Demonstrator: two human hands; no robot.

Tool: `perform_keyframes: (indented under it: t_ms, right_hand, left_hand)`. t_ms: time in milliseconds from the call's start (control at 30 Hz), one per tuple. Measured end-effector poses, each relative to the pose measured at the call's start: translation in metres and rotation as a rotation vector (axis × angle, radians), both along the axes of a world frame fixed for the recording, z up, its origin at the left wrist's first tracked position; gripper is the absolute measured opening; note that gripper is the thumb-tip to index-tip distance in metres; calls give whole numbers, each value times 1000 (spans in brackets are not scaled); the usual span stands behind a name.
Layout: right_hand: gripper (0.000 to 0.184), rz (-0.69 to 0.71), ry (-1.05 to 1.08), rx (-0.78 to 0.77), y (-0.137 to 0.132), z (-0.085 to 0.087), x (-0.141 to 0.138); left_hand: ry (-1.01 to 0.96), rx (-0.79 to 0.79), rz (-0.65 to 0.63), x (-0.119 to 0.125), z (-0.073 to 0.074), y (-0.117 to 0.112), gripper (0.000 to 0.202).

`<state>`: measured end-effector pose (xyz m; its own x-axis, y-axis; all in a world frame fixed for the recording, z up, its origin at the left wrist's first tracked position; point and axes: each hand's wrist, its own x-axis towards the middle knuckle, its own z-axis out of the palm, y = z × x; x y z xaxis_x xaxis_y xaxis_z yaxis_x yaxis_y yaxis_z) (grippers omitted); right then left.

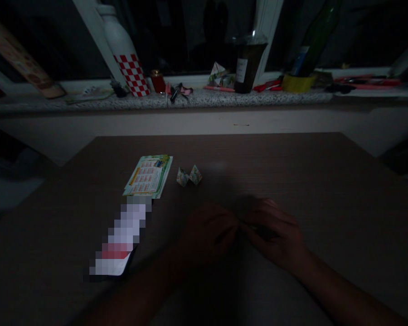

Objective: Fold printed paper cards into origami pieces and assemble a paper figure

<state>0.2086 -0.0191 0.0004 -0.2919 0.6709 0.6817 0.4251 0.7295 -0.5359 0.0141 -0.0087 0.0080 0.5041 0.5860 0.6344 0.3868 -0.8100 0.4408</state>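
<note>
At left, a phone-like device [121, 269] lies slanted on the table [343, 190], presumably for easy viewing; its pixelated screen is unreadable. Just beyond it, a card stack [148, 176] lies loosely squared, probably for tidiness; the top card bears a calendar-like grid, illegible here. To its right, beyond the left hand [211, 231], a folded paper piece [196, 175] rests peaks up, apparently supported by its folds. The left hand and right hand [275, 228] meet at the fingertips, presumably for fine control; shadow hides whether they grip anything. Farther right, a green bottle [321, 36] carries an illegible blue label [299, 59].
</note>
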Motion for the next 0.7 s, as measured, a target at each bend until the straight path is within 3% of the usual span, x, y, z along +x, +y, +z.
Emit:
perform_keyframes:
  t_ms: [133,267,433,700]
  right_hand:
    - [16,-19,-21,36,-2,2,-1]
    - [12,-74,-10,-42,-1,1,-1]
    - [11,-99,32,-152,1,0,2]
    - [10,-135,74,-251,5,-1,8]
  left_hand:
    - [96,140,-26,-2,3,-4,12]
    - [151,234,-50,-7,2,-6,24]
    - [154,268,-55,-12,-3,-7,30]
    - [102,232,-26,-9,2,-5,25]
